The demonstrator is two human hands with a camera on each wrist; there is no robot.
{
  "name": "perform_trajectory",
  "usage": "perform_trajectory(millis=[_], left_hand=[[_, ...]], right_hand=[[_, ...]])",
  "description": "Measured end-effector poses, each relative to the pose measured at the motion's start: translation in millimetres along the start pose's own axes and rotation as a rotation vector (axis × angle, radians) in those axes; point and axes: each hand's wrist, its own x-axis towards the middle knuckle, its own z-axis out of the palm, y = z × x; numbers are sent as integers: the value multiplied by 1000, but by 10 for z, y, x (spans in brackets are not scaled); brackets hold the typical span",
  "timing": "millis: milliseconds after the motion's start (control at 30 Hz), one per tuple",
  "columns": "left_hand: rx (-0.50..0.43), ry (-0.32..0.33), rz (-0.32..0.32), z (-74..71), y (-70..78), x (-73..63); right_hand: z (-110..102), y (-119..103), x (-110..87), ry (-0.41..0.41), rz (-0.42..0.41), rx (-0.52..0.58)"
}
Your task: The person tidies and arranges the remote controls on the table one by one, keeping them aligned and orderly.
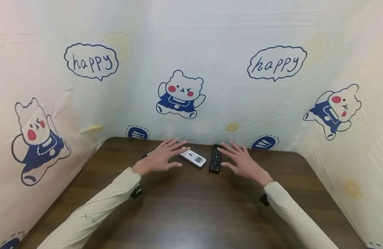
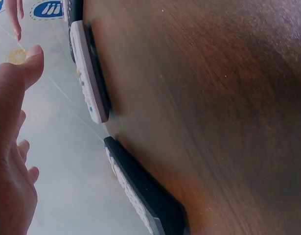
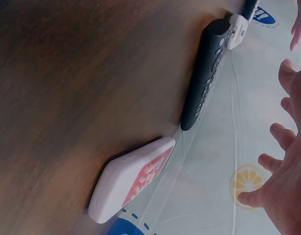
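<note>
My left hand [image 1: 160,157], fingers spread, is held over a dark remote with pale buttons [image 2: 145,191] and the far part of a white remote control [image 1: 195,159]. It grips nothing. To the right, a black remote control [image 1: 215,162] lies lengthwise on the table, close to the fingertips of my right hand [image 1: 243,163]. That hand is also spread and holds nothing. Below it, the right wrist view shows a white device with a red face and pale buttons [image 3: 133,181]; in the head view the hand hides it. Both wrist views show the hands apart from these devices.
The devices lie near the back edge of a brown wooden table [image 1: 179,214]. A pale cloth [image 1: 222,52] with printed bears and "happy" bubbles hangs behind and along both sides. Dark bands [image 1: 136,192] sit at the wrists under pale sleeves.
</note>
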Motion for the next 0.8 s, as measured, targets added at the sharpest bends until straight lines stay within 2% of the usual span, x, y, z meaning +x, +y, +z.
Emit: perform_trajectory(millis=[200,400,633,800], left_hand=[[26,8,-22,6,-81,-6],[48,28,-16,-5,-170,-4],[24,52,-41,-26,-230,-65],[17,40,-63,1,-287,-86]], right_hand=[[3,60,3,-1,-7,-16],[-33,114,9,-7,-5,-51],[-47,155,7,-4,10,-80],[-31,190,-14,-13,15,-71]])
